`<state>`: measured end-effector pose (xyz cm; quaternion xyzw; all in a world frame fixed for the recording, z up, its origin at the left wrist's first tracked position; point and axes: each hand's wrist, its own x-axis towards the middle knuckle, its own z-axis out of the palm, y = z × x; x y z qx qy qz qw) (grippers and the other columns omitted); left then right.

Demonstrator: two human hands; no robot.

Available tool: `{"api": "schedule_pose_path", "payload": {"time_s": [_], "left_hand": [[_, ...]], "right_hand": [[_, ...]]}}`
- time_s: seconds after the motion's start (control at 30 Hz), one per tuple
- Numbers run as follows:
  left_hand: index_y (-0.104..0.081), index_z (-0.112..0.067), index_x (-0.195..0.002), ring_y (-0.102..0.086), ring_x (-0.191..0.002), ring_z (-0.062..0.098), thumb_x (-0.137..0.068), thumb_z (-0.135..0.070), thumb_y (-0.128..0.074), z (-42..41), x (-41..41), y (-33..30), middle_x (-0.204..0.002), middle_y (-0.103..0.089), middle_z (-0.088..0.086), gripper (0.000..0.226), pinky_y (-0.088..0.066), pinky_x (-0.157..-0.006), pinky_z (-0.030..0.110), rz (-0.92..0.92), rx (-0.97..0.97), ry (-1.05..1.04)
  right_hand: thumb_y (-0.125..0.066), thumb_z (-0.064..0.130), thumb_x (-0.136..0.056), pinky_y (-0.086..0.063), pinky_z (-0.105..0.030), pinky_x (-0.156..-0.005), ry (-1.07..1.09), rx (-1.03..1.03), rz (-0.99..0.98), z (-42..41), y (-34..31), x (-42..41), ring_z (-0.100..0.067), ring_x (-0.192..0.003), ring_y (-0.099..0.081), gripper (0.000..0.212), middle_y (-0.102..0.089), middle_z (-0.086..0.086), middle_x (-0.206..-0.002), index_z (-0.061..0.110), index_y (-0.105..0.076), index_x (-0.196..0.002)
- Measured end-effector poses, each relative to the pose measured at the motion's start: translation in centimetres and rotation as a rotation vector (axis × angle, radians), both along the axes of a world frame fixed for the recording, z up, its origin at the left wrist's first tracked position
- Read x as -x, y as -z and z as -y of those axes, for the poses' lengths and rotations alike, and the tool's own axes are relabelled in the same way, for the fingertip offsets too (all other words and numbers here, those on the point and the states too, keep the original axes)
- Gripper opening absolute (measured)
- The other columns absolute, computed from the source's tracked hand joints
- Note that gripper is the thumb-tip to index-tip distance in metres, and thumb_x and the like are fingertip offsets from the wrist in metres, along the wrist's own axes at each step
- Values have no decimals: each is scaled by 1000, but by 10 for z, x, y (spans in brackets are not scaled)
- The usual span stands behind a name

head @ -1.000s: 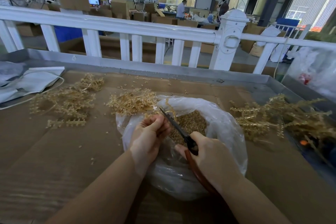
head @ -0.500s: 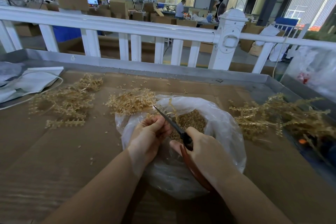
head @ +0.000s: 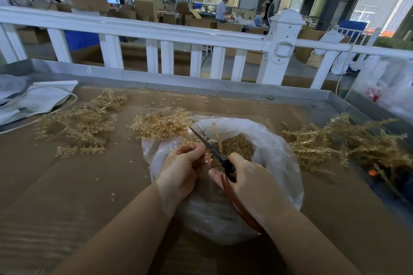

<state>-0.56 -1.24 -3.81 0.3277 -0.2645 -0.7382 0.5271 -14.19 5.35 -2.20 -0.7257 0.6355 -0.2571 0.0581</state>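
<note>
Mid-snip, I'd say: the left hand has its fingers curled tight round a pale plastic sprig poking up just beyond them over the open bag, the right hand clamps the scissors alongside, so next the blades need closing on another stem.

The middle of the cardboard is taken up by the plastic bag, and its mouth is blocked by the left hand gripping a sprig and the right hand gripping the scissors. Bare cardboard is left near-left and near-right of the bag. The far left is cluttered by a sprig heap, the bag's far rim is crowded by a second heap, and the right by a third heap. The far side is closed by the metal rim and the white railing
</note>
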Motion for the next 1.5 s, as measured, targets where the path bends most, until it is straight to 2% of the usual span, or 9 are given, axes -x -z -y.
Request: {"api": "schedule_pose_path", "payload": {"time_s": [0.4, 0.53, 0.6, 0.7, 0.9, 1.07, 1.17, 1.33, 1.5], "left_hand": [[-57, -3, -89, -55, -44, 15, -67, -7, -64, 2, -6, -1, -55, -55, 5, 24, -48, -43, 23, 8, -65, 85], [-56, -2, -106, -57, -53, 14, -80, -2, -60, 3, -4, 0, -78, -60, 10, 26, -50, -45, 22, -15, -89, -2], [-56, -4, -92, -58, -55, 14, -89, 2, -53, 3, -1, 0, -73, -63, 8, 7, -50, -45, 20, -30, -105, -83], [-52, -10, -74, -57, -43, 10, -91, 4, -50, 4, 5, 0, -52, -61, 1, 23, -48, -42, 18, -41, -91, -179], [-56, -13, -79, -57, -60, 11, -89, -4, -60, 4, 10, -1, -72, -60, 3, 14, -49, -47, 18, 23, -114, -315], [-56, -14, -75, -57, -64, 12, -88, -5, -61, 1, 14, -3, -73, -60, 3, 17, -48, -58, 21, 69, -82, -318], [-56, -13, -75, -57, -63, 12, -88, -4, -62, -1, 13, -3, -71, -60, 3, 17, -48, -52, 18, 112, -45, -260], [-60, -10, -80, -61, -65, 18, -86, -2, -62, -4, 11, -4, -74, -65, 8, 10, -52, -60, 25, 173, -7, -157], [-61, -5, -80, -66, -55, 15, -84, 6, -60, -8, 9, -4, -63, -69, 7, 12, -56, -53, 24, 177, 60, -100]], "right_hand": [[-45, 66, -85, -53, -30, -66, -35, 26, -5, 1, 0, 6, -13, -69, -61, 41, -61, 7, -73, 26, -51, -89], [-48, 65, -85, -47, -20, -64, -50, 32, -51, -3, -4, 8, -5, -68, -57, 37, -58, 11, -73, 28, -49, -89], [-53, 61, -85, -46, -19, -63, -44, 7, -67, -7, -10, 12, -5, -68, -57, 32, -58, 10, -71, 29, -52, -89], [-57, 39, -89, -47, -20, -67, -41, -72, -89, -11, -22, 22, -7, -76, -58, 9, -61, 10, -78, 30, -56, -91], [-55, 29, -93, -49, -19, -67, -36, -237, -153, -16, -44, 49, -3, -78, -58, 10, -56, 17, -81, 37, -51, -88], [-51, 30, -95, -45, -22, -63, 158, -123, -156, -14, -49, 66, -10, -76, -57, 9, -60, 6, -87, 25, -58, -97], [-54, 25, -95, -35, -16, -53, 165, -10, 15, -6, -45, 56, -7, -67, -53, 8, -57, 8, -78, 23, -55, -87], [-63, 13, -88, -46, -13, -64, 24, -18, 307, 12, -34, 17, -11, -75, -61, 12, -62, 9, -78, 25, -59, -88], [-67, 12, -84, -47, -18, -72, 29, 81, 409, 29, -21, -5, -11, -78, -62, 9, -63, 10, -75, 18, -66, -90]]}}
